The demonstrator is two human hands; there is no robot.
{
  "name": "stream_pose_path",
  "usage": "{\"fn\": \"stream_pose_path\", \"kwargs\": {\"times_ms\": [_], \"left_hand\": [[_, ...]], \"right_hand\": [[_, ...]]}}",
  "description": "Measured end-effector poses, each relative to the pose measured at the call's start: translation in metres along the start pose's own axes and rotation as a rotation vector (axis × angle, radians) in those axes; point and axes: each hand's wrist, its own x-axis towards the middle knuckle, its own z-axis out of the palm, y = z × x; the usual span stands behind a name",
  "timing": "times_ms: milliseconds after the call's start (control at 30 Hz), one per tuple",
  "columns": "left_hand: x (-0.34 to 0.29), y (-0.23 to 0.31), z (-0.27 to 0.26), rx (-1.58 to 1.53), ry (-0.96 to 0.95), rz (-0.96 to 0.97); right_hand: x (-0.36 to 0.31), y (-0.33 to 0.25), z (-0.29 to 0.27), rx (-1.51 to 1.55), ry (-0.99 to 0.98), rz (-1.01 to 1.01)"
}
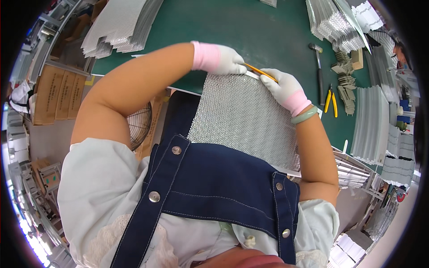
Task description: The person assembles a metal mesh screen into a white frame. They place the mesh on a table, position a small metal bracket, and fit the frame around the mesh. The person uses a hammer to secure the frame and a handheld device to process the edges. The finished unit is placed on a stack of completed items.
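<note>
— Of what material is the panel (241, 114)?
— It looks like metal mesh, silvery and shiny, with a rough surface.
— And the gloves (284, 88)?
— They appear to be of knitted cloth, matt. The orange stick (255, 69) looks smooth; if it is wood or plastic, I cannot tell.
— The apron (214, 178)?
— It is matt cloth, with glossy metal snaps (154, 196). The table top (214, 27) is smooth, rather dull, and the boxes (53, 91) are of matt cardboard.

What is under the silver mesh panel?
Green tabletop shows around the far end of the silver mesh panel. The panel covers whatever lies directly beneath, so that cannot be seen.
</note>
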Motion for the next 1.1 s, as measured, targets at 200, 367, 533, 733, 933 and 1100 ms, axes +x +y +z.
{"fn": "stream_pose_path", "kwargs": {"times_ms": [200, 367, 533, 733, 933, 1100], "left_hand": [[-0.005, 0.021, -0.009, 0.33, 0.033, -0.109], [0.01, -0.016, -0.01, -0.106, -0.197, -0.169], [0.015, -0.034, -0.013, -0.658, -0.348, -0.337], [0.021, -0.044, -0.003, -0.719, -0.434, -0.316], [0.013, -0.025, -0.006, -0.601, -0.331, -0.347], [0.002, -0.021, -0.007, -0.167, -0.194, -0.257]], "right_hand": [[-0.008, 0.003, 0.0, -0.21, 0.216, -0.13], [-0.023, -0.006, 0.013, -0.381, 0.262, -0.309], [-0.052, -0.068, 0.038, -0.68, 0.137, -0.315], [-0.019, -0.115, 0.069, -0.724, -0.02, -0.054], [-0.003, -0.139, 0.068, -0.607, -0.157, 0.189], [-0.021, -0.09, -0.003, -0.521, 0.083, 0.092]]}}
